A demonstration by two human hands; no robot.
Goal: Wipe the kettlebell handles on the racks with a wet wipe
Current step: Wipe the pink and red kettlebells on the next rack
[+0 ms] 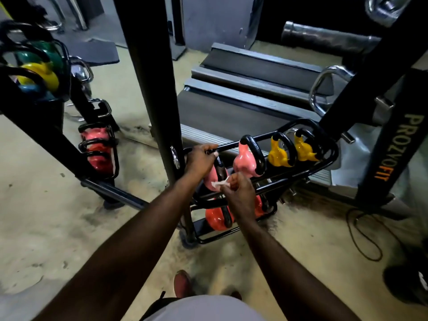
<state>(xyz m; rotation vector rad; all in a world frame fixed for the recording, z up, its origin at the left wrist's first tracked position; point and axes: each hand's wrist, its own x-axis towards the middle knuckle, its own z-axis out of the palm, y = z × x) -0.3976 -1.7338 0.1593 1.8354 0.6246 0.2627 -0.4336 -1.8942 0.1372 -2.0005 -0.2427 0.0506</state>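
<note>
The right hand [239, 194] is nearest me, its grip pinching the wet wipe [218, 183] at the foot of the black handle [220, 169] on the near pink kettlebell [209, 180]. That handle runs up and away from the wipe toward the left hand [200, 158], whose grip curls over the rack's top rail [231, 145]. Further right along the rack, a second pink kettlebell [244, 164] and the yellow kettlebells [279, 155] look to be next.

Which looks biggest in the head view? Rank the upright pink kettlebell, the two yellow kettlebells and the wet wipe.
1. the upright pink kettlebell
2. the inner yellow kettlebell and the outer yellow kettlebell: they look alike, so no ranking between them
3. the wet wipe, partly hidden in the right hand; smallest as seen
</note>
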